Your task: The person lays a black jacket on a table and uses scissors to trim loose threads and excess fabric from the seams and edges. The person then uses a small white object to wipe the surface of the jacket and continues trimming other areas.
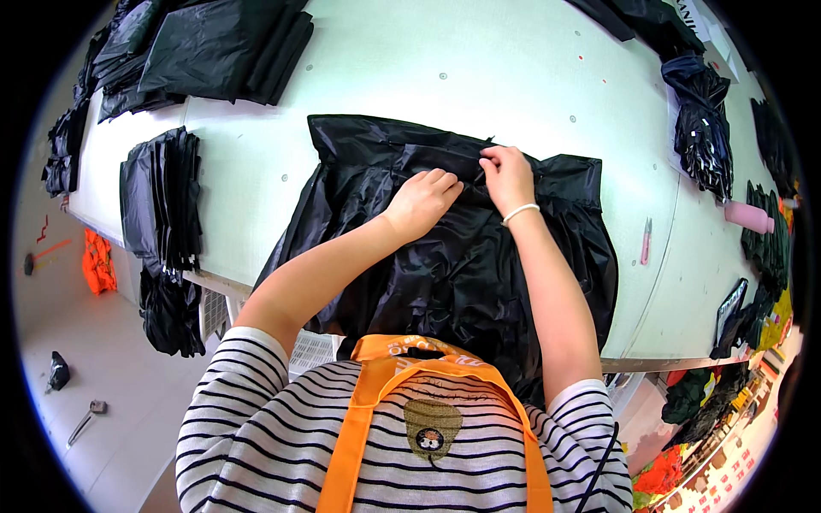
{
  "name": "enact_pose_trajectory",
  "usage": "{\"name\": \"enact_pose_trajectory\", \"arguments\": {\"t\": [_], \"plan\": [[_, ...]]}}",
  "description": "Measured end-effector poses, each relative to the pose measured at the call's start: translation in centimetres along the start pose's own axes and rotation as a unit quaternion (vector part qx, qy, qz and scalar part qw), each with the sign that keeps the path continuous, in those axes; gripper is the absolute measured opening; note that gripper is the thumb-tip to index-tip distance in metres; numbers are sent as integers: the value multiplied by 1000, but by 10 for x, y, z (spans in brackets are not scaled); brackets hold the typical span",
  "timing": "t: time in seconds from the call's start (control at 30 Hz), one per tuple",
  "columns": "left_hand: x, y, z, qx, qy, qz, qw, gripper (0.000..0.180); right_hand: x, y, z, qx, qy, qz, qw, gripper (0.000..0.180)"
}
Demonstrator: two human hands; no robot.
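Observation:
A black, shiny garment (pixel 445 282) lies spread on the white table in front of me and hangs over the near edge toward my lap. Its far end is a wide band (pixel 368 128), crumpled in places. My left hand (pixel 419 205) is closed on the cloth just below this band, fingers curled and pressed together. Close to its right, my right hand (pixel 510 178) pinches the band's edge between thumb and fingers. A small dark tip of cloth or thread sticks up beside the right fingertips. Under the fingers the fabric is partly hidden.
Stacks of folded black cloth (pixel 227 51) lie at the far left, with another pile (pixel 160 192) nearer. A pink cutter or snips (pixel 646 241) lies right of the garment. Farther right are a bundle of dark cloth (pixel 701 128) and a pink bottle (pixel 749 217).

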State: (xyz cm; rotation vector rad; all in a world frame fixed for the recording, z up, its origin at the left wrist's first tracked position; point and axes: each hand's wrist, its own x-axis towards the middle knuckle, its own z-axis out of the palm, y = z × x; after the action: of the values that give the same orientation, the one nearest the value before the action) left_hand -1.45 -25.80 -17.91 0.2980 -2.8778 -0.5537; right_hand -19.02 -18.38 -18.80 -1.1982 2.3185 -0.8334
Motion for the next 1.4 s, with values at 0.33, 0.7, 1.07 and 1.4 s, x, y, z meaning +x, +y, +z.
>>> {"name": "enact_pose_trajectory", "arguments": {"t": [0.33,0.7,1.07,1.4], "plan": [[14,-20,-1,-157,5,-67,985,30,-28,-27,-12,-144,16,-251,957,34],[33,-18,-13,-68,32,-9,997,31,-8,-13,-5,-116,-66,-84,988,17],[57,-76,-22,-214,-42,-219,951,20,-37,-25,-4,-190,19,-193,963,34],[58,-92,-34,120,-22,-38,992,10,-24,-18,0,-228,-24,-207,951,19]]}}
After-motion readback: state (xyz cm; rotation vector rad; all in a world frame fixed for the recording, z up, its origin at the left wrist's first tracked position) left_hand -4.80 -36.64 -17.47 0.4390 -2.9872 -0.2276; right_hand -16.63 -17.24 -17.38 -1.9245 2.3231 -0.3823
